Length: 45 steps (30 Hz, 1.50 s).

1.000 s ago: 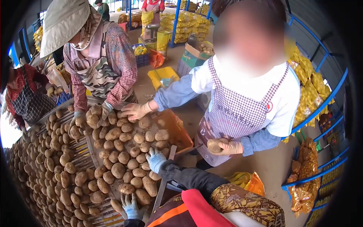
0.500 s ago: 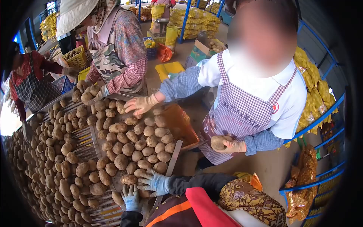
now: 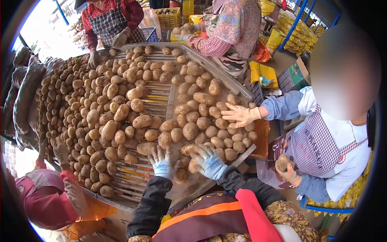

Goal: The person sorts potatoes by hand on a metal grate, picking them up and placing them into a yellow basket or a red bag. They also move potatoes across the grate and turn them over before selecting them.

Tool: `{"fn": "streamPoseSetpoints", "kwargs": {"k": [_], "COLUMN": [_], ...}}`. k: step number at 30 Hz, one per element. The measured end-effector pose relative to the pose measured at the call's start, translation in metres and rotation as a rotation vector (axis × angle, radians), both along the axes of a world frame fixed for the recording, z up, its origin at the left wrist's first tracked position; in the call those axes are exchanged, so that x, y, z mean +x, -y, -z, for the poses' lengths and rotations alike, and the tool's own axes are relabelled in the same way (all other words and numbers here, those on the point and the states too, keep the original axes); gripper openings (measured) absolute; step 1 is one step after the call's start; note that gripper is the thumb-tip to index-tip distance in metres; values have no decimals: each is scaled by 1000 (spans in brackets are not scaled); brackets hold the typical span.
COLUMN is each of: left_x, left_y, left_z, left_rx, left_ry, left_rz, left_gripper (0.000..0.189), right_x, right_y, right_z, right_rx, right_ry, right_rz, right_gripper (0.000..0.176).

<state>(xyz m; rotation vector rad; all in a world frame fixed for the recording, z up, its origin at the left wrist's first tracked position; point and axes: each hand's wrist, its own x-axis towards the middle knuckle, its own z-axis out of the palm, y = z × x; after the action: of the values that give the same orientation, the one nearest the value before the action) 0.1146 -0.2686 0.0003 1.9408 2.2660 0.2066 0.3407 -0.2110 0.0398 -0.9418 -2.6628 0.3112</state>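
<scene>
My left hand (image 3: pixel 163 164), in a light blue and white glove, lies fingers spread at the near edge of the potato pile. A long potato (image 3: pixel 147 149) is just past its fingertips. My right hand (image 3: pixel 210 162), gloved alike, rests with outstretched fingers over the potatoes beside the metal edge. One potato (image 3: pixel 194 165) shows against its thumb side, partly covered; no firm grip on it is visible. Another potato (image 3: pixel 181 175) lies between my two hands. Many brown potatoes cover the slatted sorting table (image 3: pixel 171 105).
Opposite on the right, a co-worker's gloved hand (image 3: pixel 241 115) reaches over the potatoes; the other holds a potato (image 3: pixel 283 162). More people work along the far and left sides. An orange bin (image 3: pixel 262 139) stands at the table's right end, and a metal rim (image 3: pixel 219 70) borders the table.
The view has swung left, bringing more of the table into sight. My hands, close together before, are now farther apart. The co-worker's reaching hand still hovers over the potatoes.
</scene>
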Motion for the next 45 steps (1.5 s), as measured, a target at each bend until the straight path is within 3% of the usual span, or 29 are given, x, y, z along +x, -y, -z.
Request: {"fn": "streamPoseSetpoints", "kwargs": {"k": [2, 4, 6, 8, 10, 11, 14, 16, 18, 24, 26, 28, 29, 30, 32, 34, 36, 38, 40, 44, 45], "left_x": [15, 24, 31, 18, -8, -19, -53, -54, -47, -25, -19, -13, -9, -4, -1, 1, 1, 0, 0, -1, 0], "left_y": [10, 20, 31, 30, 12, 0, -41, -61, -73, -57, -41, -25, -18, -11, -1, 7, 15, 22, 27, 38, 38], "left_z": [18, 34, 24, 16, 2, -8, -5, -9, -16, -2, 7, 20, 22, 21, 20, 21, 21, 25, 27, 36, 36], "left_rx": [25, 56, 47, 174, 337, 364, 247, 154, -47, -72, -184, -182, -173, -167, -172, -93, -49, -27, -53, -43, -99], "left_ry": [206, 243, 411, 458, 295, 216, 64, 57, -24, 37, 99, 100, 194, 288, 234, 256, 280, 295, 277, 259, 233], "left_rz": [52, 192, 202, 278, 257, 171, -30, -25, 15, 215, 225, 237, 169, 100, 126, 140, 135, 135, 141, 156, 161], "left_gripper": [81, 74, 65, 63, 60, 60, 68, 72, 81, 84, 85, 86, 85, 84, 85, 84, 85, 87, 89, 97, 105], "right_x": [-19, -23, -19, -22, -44, -58, -106, -130, -138, -109, -96, -85, -80, -75, -63, -50, -45, -44, -45, -38, -36], "right_y": [-4, -22, -45, -67, -101, -118, -164, -184, -194, -207, -195, -178, -172, -160, -132, -113, -92, -73, -46, -6, -1], "right_z": [16, 32, 49, 41, 36, 30, 18, 20, 34, 27, 27, 31, 31, 27, 15, 5, 2, -11, -17, 3, -4], "right_rx": [11, -18, 107, 61, 104, 131, 21, -14, 22, -170, -205, -152, -270, -275, -115, -210, -257, -362, -196, -139, -233], "right_ry": [25, 180, 270, -30, -129, -60, 135, 285, 215, 370, 429, 308, 265, 265, 294, 449, 490, 556, 497, 315, 392], "right_rz": [-111, 68, 93, 115, 72, 96, 184, 219, 259, 118, 140, 211, 223, 229, 247, 231, 236, 221, 191, -139, -180], "right_gripper": [50, 41, 35, 32, 32, 38, 55, 59, 48, 23, 27, 32, 43, 43, 54, 71, 75, 74, 70, 68, 72]}}
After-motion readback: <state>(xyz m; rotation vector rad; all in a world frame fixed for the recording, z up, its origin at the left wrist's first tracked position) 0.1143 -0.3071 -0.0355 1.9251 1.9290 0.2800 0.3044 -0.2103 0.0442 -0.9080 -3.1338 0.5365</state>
